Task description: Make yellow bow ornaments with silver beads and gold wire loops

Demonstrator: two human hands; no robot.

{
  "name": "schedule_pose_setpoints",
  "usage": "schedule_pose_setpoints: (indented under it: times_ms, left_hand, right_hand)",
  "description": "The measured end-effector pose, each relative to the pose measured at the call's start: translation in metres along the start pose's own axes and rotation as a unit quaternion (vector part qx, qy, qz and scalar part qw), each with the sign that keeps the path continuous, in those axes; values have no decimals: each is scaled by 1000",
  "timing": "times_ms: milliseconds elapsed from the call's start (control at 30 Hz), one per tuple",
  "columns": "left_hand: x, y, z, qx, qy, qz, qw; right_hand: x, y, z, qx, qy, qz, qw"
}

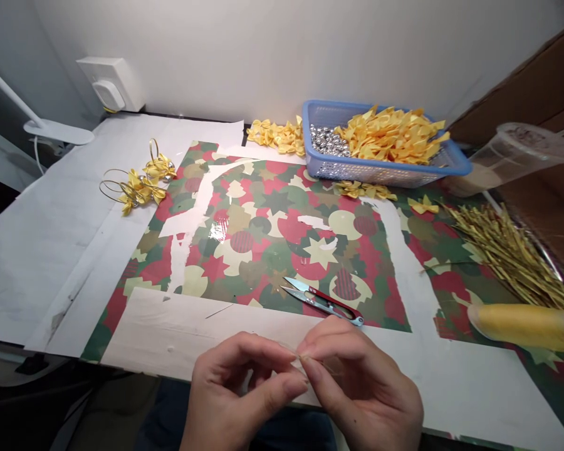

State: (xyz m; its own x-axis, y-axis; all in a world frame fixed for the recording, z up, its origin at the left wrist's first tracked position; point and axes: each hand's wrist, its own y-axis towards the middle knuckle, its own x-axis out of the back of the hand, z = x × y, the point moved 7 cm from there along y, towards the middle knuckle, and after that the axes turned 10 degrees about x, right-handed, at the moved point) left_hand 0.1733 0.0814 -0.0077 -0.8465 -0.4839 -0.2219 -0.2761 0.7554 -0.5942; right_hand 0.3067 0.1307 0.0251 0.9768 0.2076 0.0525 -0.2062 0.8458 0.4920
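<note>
My left hand (239,394) and my right hand (361,382) meet at the fingertips above a white board (207,332). Both pinch a thin, nearly clear strand (301,358), too fine to identify. A pair of red-handled thread snips (322,302) lies shut on the patterned paper mat (263,250), just beyond my right hand. Farther back, a blue plastic basket (371,176) holds yellow ribbon bows (390,134) and silver beads (326,141). Gold wire loops with yellow bows (138,188) lie to the left.
Loose yellow bows (275,136) lie behind the mat, beside the basket. A bundle of gold twist ties (512,254) and a yellow roll (529,326) lie at right, with a plastic cup (512,156) behind them. A white lamp base (59,131) stands at back left.
</note>
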Motion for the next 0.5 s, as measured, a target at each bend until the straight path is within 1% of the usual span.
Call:
schedule_pose_setpoints:
  times_ms: [67, 167, 233, 300, 433, 500]
  left_hand:
    - [0, 2, 1, 2, 13, 23, 1000]
    - [-2, 6, 1, 0, 37, 91, 995]
    - [-3, 7, 1, 3, 40, 114, 993]
    - [-4, 7, 0, 5, 34, 102, 994]
    - [-3, 3, -3, 11, 13, 24, 1000]
    - [-4, 1, -3, 13, 17, 9, 1000]
  right_hand:
    - [0, 1, 0, 2, -4, -5, 1000]
    - [3, 3, 1, 9, -8, -21, 1000]
    - [3, 3, 1, 7, -8, -20, 1000]
    - [2, 1, 0, 0, -8, -14, 1000]
    - [2, -1, -2, -9, -8, -3, 1000]
    - [2, -2, -2, -7, -12, -2, 1000]
